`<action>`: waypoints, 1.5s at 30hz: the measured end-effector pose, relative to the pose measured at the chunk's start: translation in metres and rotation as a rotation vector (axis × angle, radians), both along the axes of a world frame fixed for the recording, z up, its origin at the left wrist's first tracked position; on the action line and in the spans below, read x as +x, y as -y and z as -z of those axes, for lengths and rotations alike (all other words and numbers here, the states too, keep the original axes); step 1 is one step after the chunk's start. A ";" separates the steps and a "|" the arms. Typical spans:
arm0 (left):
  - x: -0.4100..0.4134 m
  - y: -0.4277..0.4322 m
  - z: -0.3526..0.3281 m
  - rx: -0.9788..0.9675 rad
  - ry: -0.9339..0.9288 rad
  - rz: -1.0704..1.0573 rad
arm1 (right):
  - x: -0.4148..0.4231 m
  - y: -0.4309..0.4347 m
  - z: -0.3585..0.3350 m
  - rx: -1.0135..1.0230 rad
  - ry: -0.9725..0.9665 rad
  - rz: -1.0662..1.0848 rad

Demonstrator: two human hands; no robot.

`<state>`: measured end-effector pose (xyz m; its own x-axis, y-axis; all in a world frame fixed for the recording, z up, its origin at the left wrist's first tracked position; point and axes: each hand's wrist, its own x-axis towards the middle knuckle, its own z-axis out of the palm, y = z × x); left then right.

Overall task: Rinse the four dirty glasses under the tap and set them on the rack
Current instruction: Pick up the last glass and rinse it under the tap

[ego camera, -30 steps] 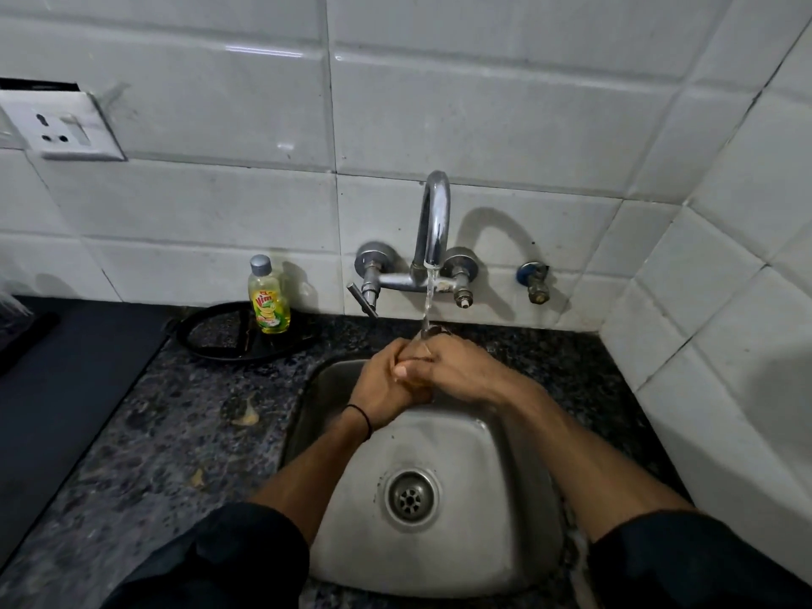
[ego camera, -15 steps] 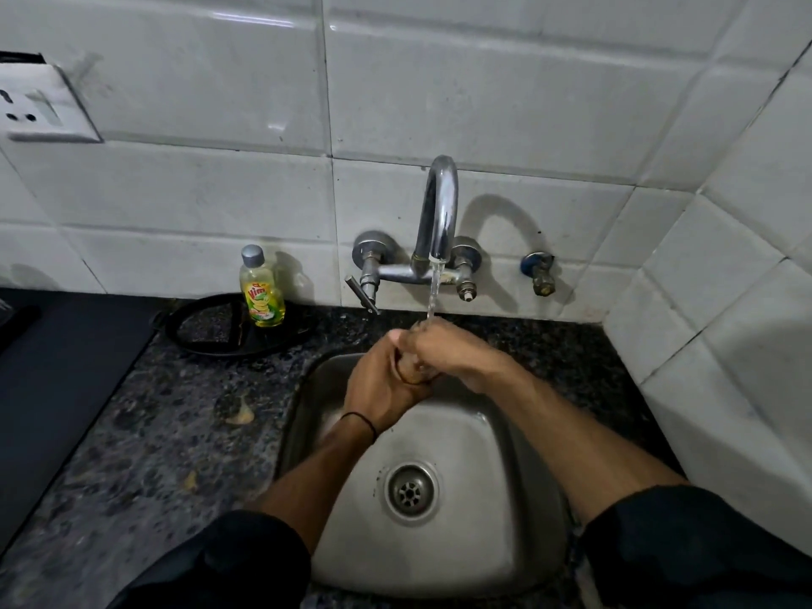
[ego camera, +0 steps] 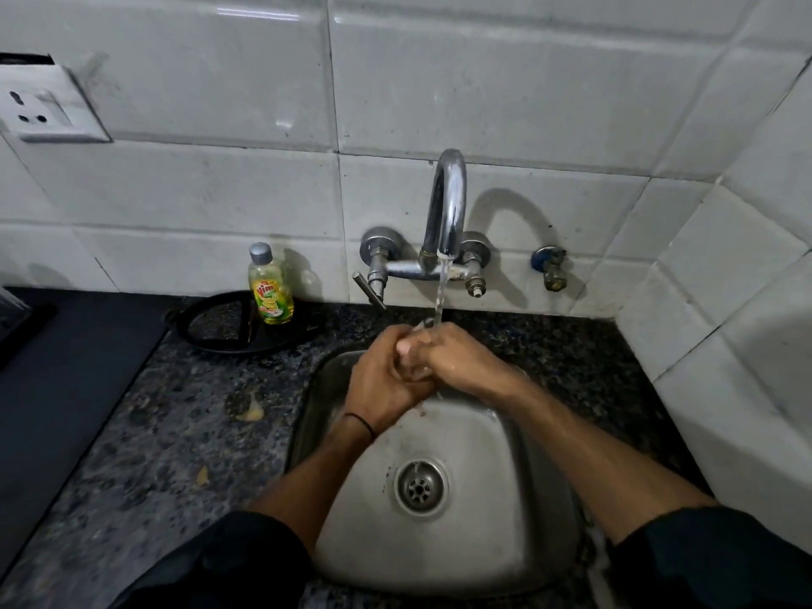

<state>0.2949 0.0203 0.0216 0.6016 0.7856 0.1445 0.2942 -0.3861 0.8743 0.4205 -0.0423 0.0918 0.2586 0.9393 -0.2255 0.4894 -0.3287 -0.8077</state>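
Here, over a small steel sink (ego camera: 483, 542) set in a speckled granite counter (ego camera: 154, 432), a person's left hand (ego camera: 386, 384) and right hand (ego camera: 457, 362) close together beneath a running wall tap (ego camera: 448, 204), the fingers of both curled round a small clear glass (ego camera: 413, 367) that shows only as a pale glimpse between the palms. A thin stream of water (ego camera: 441, 287) falls from the curved spout onto the top of the joined hands, which hang above the back of the basin, well apart from the drain (ego camera: 421, 487) nearer the camera. A black band (ego camera: 362, 421) circles the left wrist, and dark sleeves show at the bottom edge. Left of the tap, a yellow-green bottle of dish liquid (ego camera: 270, 285) with a grey cap stands upright near the white tiled wall (ego camera: 527, 81), on a black round tray (ego camera: 219, 327) at the back of the counter. A lever handle (ego camera: 369, 290) juts from the tap's left valve, and a separate small stopcock (ego camera: 549, 268) sits on the wall to the right. A white socket plate (ego camera: 44, 107) is fixed to the tiles at upper left, above a dark flat surface (ego camera: 66, 367) beside the counter. How full the glass is cannot be told
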 end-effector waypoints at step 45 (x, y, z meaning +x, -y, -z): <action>-0.011 0.003 -0.025 -0.479 -0.011 0.304 | 0.028 0.027 -0.009 0.104 -0.075 -0.318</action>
